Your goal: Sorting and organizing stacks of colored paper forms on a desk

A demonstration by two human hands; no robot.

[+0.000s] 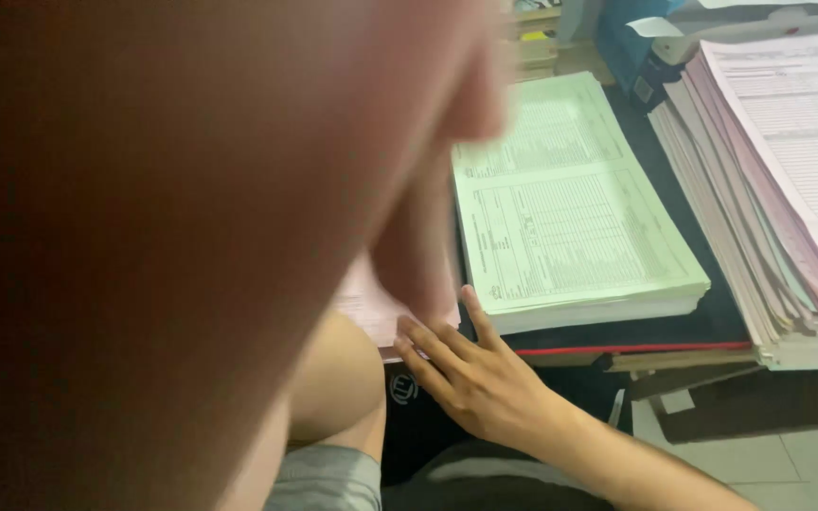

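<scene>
Resting flat with an open grip, right hand (pixel 471 374) touches pink sheets (pixel 371 308) beside green stack (pixel 570 208).

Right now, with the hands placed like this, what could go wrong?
1. The blurred left hand fills most of the view, so the pink sheets under the right hand are barely visible.
2. The mixed paper stack at right overhangs its support and might slide off.
</scene>
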